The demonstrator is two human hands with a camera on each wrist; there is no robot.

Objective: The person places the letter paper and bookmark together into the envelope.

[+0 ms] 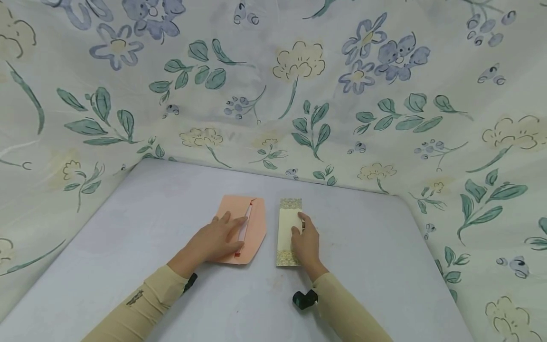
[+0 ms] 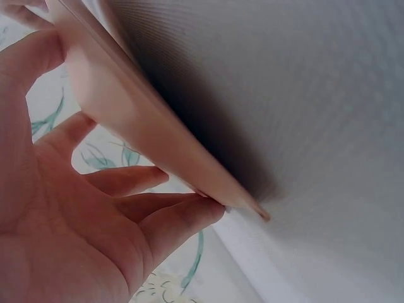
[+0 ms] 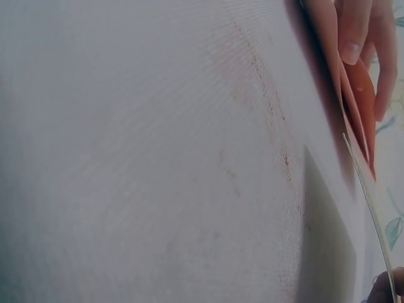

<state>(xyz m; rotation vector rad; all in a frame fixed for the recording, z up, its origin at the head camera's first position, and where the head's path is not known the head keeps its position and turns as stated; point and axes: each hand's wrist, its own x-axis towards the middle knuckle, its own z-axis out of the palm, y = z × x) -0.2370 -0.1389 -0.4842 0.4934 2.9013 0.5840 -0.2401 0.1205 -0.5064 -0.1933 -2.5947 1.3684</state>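
Observation:
A salmon-pink envelope [image 1: 252, 247] lies on the table with a narrow slit along it, white inside and red at its ends. My left hand [image 1: 220, 237] rests on it with fingers spread, thumb and fingertips at the slit. In the left wrist view the fingertips [image 2: 211, 211] touch the envelope [image 2: 151, 132]. To the right, my right hand [image 1: 307, 242] pinches the right edge of a long cream card [image 1: 287, 232] with speckled gold bands at both ends. The right wrist view shows the card [image 3: 372, 208] edge-on, its shadow on the table, and the envelope [image 3: 363, 110] beyond.
The white table [image 1: 367, 285] has a few faint reddish marks [image 3: 278, 120] on its surface. A floral-patterned curtain [image 1: 273, 95] rises behind the table and along both sides. Black wrist devices [image 1: 304, 299] sit at both sleeves.

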